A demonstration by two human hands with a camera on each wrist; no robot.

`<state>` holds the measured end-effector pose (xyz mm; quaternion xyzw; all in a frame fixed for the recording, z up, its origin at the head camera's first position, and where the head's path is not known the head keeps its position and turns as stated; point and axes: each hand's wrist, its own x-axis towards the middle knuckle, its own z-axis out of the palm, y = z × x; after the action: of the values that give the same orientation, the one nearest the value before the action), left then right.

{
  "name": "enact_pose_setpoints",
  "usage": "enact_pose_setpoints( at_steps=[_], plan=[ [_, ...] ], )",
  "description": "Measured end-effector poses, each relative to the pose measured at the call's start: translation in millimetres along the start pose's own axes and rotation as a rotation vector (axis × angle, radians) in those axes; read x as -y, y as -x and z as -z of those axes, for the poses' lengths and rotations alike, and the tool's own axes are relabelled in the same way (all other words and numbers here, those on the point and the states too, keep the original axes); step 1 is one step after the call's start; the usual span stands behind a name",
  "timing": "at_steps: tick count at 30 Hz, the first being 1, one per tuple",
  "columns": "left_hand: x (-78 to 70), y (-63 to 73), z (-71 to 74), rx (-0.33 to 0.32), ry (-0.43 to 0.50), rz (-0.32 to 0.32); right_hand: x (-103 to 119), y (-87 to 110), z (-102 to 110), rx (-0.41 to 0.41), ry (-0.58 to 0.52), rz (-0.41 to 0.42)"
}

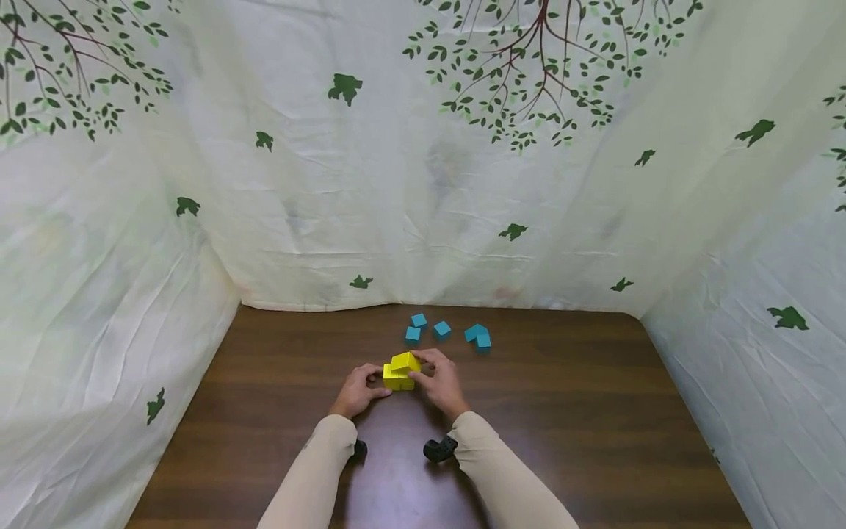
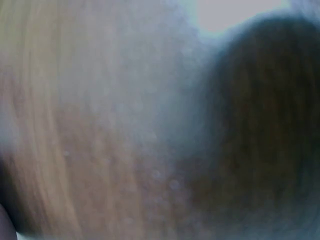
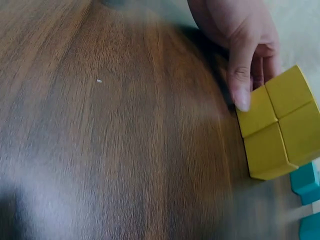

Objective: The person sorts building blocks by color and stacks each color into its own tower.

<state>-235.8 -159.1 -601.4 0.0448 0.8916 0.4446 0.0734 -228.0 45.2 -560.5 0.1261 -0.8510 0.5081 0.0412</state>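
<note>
Several yellow cubes stand together on the brown table, stacked two high. My left hand pinches the lower left side of this stack, thumb in front and fingers behind. On the right, my right hand grips the upper yellow cube, which sits slightly askew in the head view. The right wrist view shows a two-by-two face of yellow cubes, with the left thumb against one of them. Only blurred wood appears in the left wrist view.
Several blue cubes lie behind the stack, and two of them touch at the right. The wooden table reaches back to a white cloth printed with leaves. Dark devices sit at both wrists.
</note>
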Motion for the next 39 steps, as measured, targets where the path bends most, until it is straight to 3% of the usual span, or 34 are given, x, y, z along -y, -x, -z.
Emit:
enact_pose_setpoints(
  at_steps=[11, 24, 34, 39],
  plan=[
    [0.8, 0.9, -0.2, 0.007, -0.004, -0.002, -0.1, -2.8, -9.9, 0.047, 0.007, 0.027],
    [-2.1, 2.4, 0.5, 0.013, -0.001, 0.009, 0.3, -3.5, -10.2, 0.08, 0.022, -0.02],
    [-2.6, 7.3, 0.2, -0.018, 0.011, 0.001, -4.5, 3.3, -6.5, 0.086, -0.051, -0.07],
    [0.9, 10.3, -3.1, -0.079, 0.039, -0.06, -13.3, 11.9, 5.3, 0.054, -0.114, -0.092]
  ],
)
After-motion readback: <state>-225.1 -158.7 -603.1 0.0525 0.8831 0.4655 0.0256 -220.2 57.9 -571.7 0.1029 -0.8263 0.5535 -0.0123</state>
